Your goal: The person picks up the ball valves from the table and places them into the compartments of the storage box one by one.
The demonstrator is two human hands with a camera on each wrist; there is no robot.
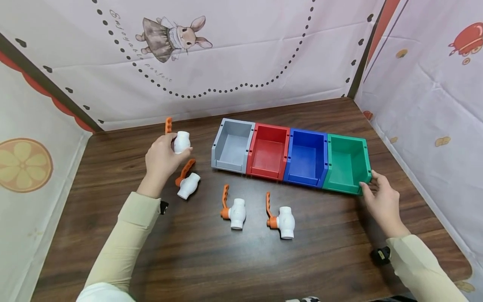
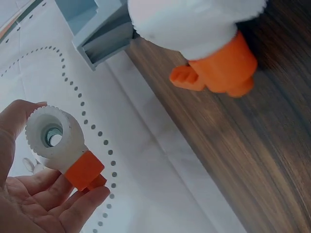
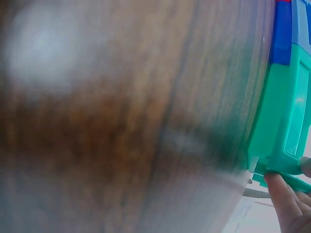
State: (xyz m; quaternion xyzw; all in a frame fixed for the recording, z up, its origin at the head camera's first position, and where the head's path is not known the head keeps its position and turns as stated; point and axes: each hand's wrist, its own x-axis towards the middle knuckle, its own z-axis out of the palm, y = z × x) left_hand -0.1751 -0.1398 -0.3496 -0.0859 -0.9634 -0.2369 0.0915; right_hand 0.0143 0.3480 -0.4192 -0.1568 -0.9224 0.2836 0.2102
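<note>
A white ball valve [image 1: 182,142] with an orange handle is in my left hand [image 1: 163,156], gripped between thumb and fingers; the left wrist view shows the open end of the held valve [image 2: 54,136]. Just below that hand lies another valve [image 1: 188,186]. Two more, a valve [image 1: 237,214] and a valve [image 1: 286,223], lie in front of the bins. At the right, my right hand [image 1: 383,203] holds the near right corner of the green bin [image 1: 345,188], thumb on the front edge and fingers at its side.
Left of the green bin, a blue bin [image 1: 305,181], a red bin [image 1: 264,173] and a grey bin [image 1: 231,166] stand joined in a row. They sit on a dark wooden table [image 1: 211,264]. Printed cloth [image 1: 245,50] hangs behind and on both sides.
</note>
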